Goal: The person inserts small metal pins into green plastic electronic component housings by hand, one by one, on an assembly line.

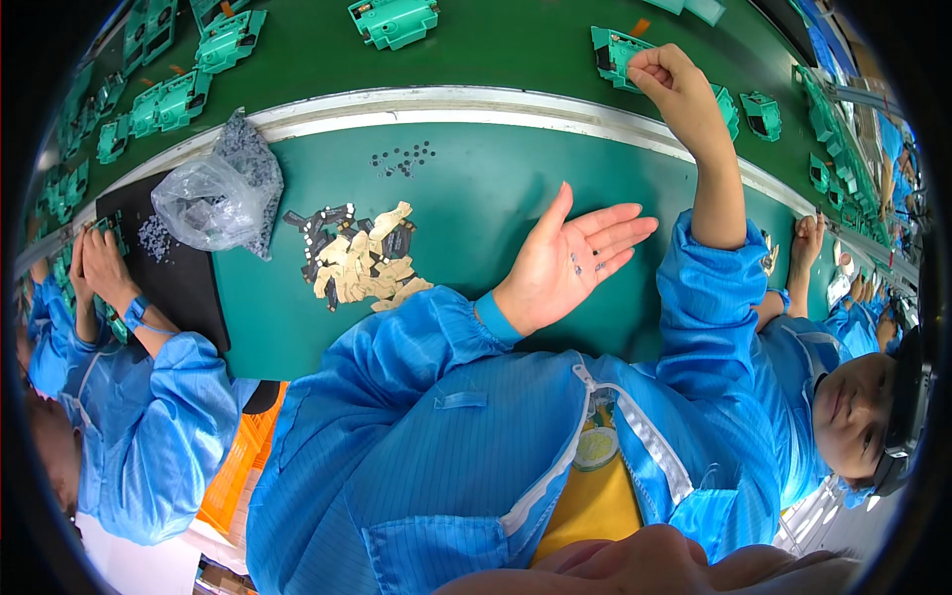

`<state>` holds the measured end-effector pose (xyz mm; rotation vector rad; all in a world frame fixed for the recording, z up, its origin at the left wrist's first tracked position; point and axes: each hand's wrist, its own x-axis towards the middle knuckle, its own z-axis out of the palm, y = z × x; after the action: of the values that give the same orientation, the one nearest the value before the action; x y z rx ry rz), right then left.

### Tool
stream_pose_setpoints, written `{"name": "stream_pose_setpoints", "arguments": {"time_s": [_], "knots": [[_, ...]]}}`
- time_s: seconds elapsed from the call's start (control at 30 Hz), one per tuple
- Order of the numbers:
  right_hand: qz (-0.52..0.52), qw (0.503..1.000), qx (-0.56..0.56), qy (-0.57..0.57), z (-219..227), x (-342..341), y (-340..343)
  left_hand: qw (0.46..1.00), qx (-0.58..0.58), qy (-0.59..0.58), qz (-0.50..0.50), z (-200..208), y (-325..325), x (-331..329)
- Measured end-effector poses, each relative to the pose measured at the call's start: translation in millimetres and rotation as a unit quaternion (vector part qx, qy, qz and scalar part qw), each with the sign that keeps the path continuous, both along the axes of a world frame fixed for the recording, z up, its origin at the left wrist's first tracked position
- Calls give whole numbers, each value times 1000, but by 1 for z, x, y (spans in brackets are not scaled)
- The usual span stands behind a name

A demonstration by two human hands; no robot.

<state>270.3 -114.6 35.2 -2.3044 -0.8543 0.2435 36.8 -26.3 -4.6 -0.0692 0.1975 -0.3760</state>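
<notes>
My left hand is held palm up over the green mat, its fingers stretched out. A few tiny dark pieces lie loose on that palm. Beyond the metal rail, my right hand reaches over the belt with thumb and forefinger pinched together. Its fingertips are at a teal plastic housing; whatever is between them is too small or hidden to make out. On the mat to the left is a heap of tan and black flat parts. Several small black discs are scattered behind the heap.
More teal housings stand along the dark green belt, behind the pale rail. A clear plastic bag of small grey pieces rests at the mat's left, partly over a black mat. Co-workers' hands work on either side.
</notes>
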Motion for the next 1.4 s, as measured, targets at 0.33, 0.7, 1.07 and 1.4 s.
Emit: {"name": "stream_pose_setpoints", "arguments": {"time_s": [0.33, 0.7, 1.07, 1.4], "knots": [[7, 999, -35, 10, 5, 0, 5, 1000, -15, 5, -2, 0, 1, -1], [-14, 999, -45, 27, 11, -3, 15, 1000, -17, 6, -8, 2, 2, 0], [-6, 998, -66, -1, 12, -10, 30, 1000, -20, 9, -14, 3, 5, -1], [-17, 993, -104, -51, 10, -9, 35, 1000, -11, 1, -4, 4, 2, -2]]}}
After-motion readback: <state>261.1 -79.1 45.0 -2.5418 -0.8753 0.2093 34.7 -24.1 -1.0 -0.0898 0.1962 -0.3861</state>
